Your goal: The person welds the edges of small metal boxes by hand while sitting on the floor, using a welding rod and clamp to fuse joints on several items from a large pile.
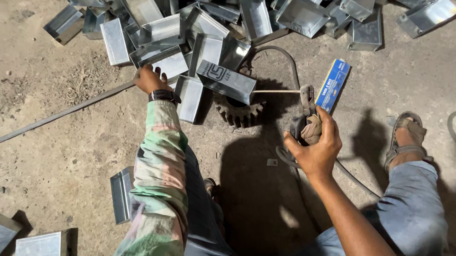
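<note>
My right hand (315,144) grips a welding electrode holder (306,113) wrapped in cloth. A thin welding rod (275,91) sticks out of it to the left, and its tip reaches a folded sheet-metal box (225,81) resting on a dark toothed gear (238,113). My left hand (149,79), with a dark wristband, reaches into the heap of metal boxes (161,60) and rests on one of them; I cannot tell whether it grips it. A blue electrode packet (332,85) lies just beyond my right hand.
Several shiny sheet-metal boxes are piled across the top (298,13) and lie at the lower left (36,245). One lies by my left leg (121,194). A long metal bar (54,116) and a dark cable (290,63) cross the concrete floor. My sandalled foot (405,139) is at right.
</note>
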